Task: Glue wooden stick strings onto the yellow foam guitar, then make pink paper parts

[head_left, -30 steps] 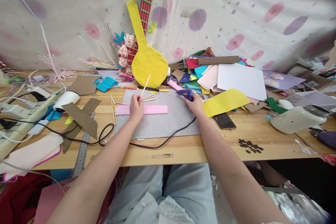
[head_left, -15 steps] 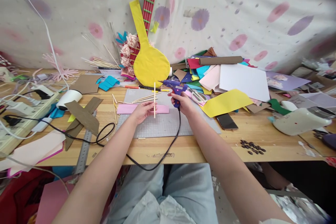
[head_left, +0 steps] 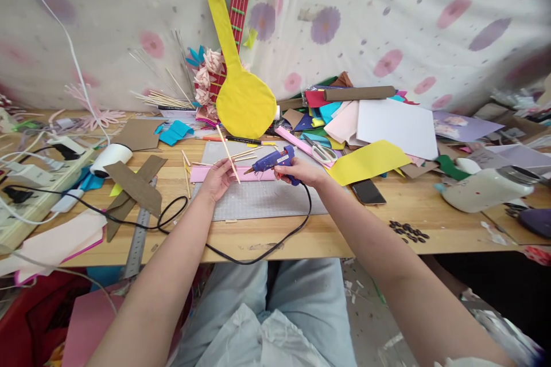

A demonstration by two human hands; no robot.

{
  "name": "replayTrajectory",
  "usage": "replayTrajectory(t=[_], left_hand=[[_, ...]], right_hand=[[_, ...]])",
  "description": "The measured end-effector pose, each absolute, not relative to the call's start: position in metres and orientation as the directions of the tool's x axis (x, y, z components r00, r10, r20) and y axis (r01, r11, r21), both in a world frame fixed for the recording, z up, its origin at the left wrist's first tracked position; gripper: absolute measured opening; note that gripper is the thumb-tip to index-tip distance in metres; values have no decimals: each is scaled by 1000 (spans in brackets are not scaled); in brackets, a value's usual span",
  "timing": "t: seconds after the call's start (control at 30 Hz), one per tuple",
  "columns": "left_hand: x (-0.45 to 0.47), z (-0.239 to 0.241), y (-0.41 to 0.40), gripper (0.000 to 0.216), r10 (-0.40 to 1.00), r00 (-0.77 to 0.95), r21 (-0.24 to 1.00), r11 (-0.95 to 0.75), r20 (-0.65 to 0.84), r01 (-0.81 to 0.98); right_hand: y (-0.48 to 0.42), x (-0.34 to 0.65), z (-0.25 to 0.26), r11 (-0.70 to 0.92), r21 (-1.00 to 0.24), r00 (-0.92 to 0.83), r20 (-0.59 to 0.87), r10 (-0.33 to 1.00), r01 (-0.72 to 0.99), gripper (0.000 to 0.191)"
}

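Observation:
My left hand (head_left: 218, 178) pinches a thin wooden stick (head_left: 228, 154), tilted up and to the left, above a pink paper strip (head_left: 202, 173) on the grey cutting mat (head_left: 267, 195). A blue glue gun (head_left: 272, 160) is gripped in my right hand (head_left: 299, 171), nozzle aimed left at the stick's lower end, a short gap away. Its black cord (head_left: 241, 252) loops over the table's front edge. More wooden sticks (head_left: 245, 155) lie on the mat behind.
A yellow paper guitar shape (head_left: 243, 100) leans on the flowered cloth at the back. Coloured paper sheets (head_left: 387, 126), scissors (head_left: 321, 152) and a phone (head_left: 367, 191) lie right. Cardboard pieces (head_left: 133, 180), a metal ruler (head_left: 136, 241) and a power strip (head_left: 26, 183) are left.
My right hand picked up the glue gun from the mat's far right and brought it left, nozzle toward the stick. My left hand lifted the stick and shifted it slightly toward me.

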State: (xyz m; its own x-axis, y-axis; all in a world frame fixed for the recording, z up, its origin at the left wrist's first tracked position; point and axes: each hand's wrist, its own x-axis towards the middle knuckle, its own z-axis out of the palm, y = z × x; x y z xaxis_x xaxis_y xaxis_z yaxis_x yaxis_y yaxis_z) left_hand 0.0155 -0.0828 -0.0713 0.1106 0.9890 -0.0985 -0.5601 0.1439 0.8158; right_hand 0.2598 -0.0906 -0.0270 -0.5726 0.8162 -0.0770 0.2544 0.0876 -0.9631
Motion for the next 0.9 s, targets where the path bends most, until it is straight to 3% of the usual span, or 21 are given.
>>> replayTrajectory(t=[0.3, 0.67, 0.8, 0.9], left_hand=[[13, -75, -80, 15, 998, 64, 847, 59, -30, -528], [14, -72, -82, 17, 993, 110, 858, 86, -35, -507], [16, -72, -81, 16, 992, 119, 887, 85, -34, -455], [20, -76, -81, 18, 987, 160, 935, 67, -11, -349]], right_hand=[[-89, 246, -24, 126, -941, -572, -82, 816, 315, 37], [-87, 256, -28, 124, -942, -520, -60, 852, 312, 36], [-86, 255, -33, 82, -974, -474, -30, 880, 213, 37], [-80, 251, -43, 73, -997, -290, 63, 955, 22, 39]])
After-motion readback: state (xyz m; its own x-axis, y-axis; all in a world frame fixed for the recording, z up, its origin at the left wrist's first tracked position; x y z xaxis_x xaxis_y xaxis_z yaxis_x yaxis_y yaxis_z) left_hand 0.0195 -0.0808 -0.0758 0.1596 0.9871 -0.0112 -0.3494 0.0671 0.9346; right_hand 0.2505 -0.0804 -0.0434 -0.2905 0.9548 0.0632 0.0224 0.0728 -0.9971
